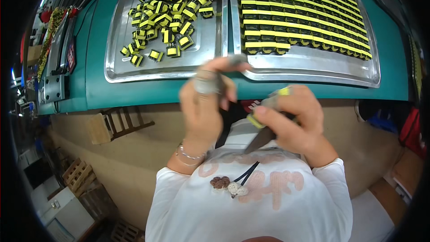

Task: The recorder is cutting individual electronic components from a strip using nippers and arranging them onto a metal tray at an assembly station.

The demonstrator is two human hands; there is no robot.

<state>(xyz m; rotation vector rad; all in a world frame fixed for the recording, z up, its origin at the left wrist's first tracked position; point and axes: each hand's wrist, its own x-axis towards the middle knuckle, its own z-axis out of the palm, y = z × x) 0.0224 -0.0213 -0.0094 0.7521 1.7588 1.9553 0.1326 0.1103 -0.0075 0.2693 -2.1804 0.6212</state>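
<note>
My right hand [298, 121] is closed in front of my chest. Between its thumb and fingers a small yellow-and-black transformer [255, 121] shows in part. From under the same hand a dark, pointed blade-like tool [260, 140] sticks out down and to the left; its handle is hidden. My left hand [204, 101] is raised beside the table edge, smeared by motion. Its index finger stretches right and bears a grey cover. Whether it holds anything I cannot make out.
Loose transformers [172, 11] lie heaped in the left metal tray [197, 65]. In the right metal tray [309, 69], transformers [304, 15] stand in tight rows. Both trays rest on a green tabletop [92, 92]. A wooden stool [101, 127] stands on the floor at left.
</note>
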